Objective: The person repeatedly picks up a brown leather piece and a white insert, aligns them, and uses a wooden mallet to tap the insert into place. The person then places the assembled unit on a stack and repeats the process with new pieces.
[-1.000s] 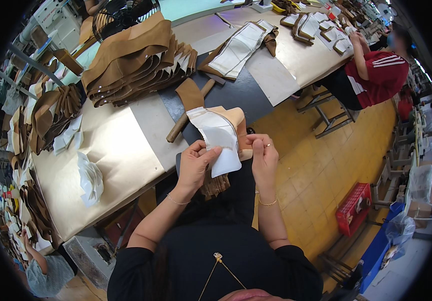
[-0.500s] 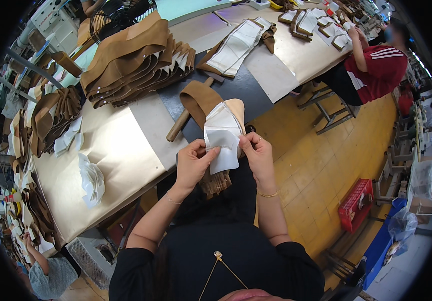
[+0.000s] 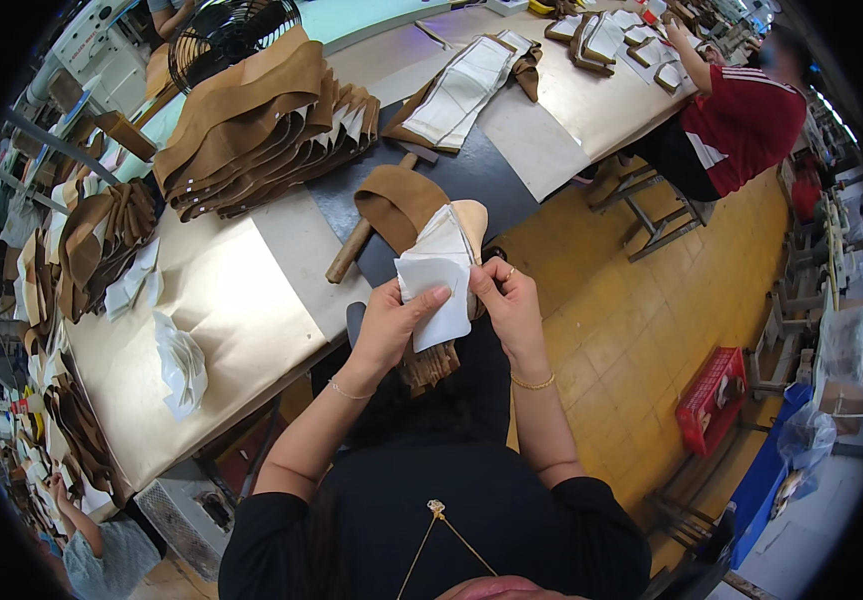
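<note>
At the table's edge, a brown leather piece (image 3: 398,205) with a beige lining (image 3: 470,222) and a white backing lies half over the edge. A loose white sheet (image 3: 429,280) lies over its near end. My left hand (image 3: 387,322) pinches this sheet, thumb flat on top and fingers hidden beneath. On the other side my right hand (image 3: 511,303) is closed at the layered edge, thumb and forefinger pressed together there. Under the leather a hammer's wooden handle (image 3: 348,254) partly shows. Below my hands hang more brown pieces (image 3: 429,367).
A tall stack of brown leather pieces (image 3: 241,130) stands at the table's far left, near a black fan (image 3: 231,40). White crumpled sheets (image 3: 180,362) lie at left. A person in a red shirt (image 3: 756,125) sits at right. A red crate (image 3: 711,402) stands low on the right.
The white sheet was curled and now lies flatter, shifted a little left. My left thumb has moved slightly right across it. The person in red has raised an arm.
</note>
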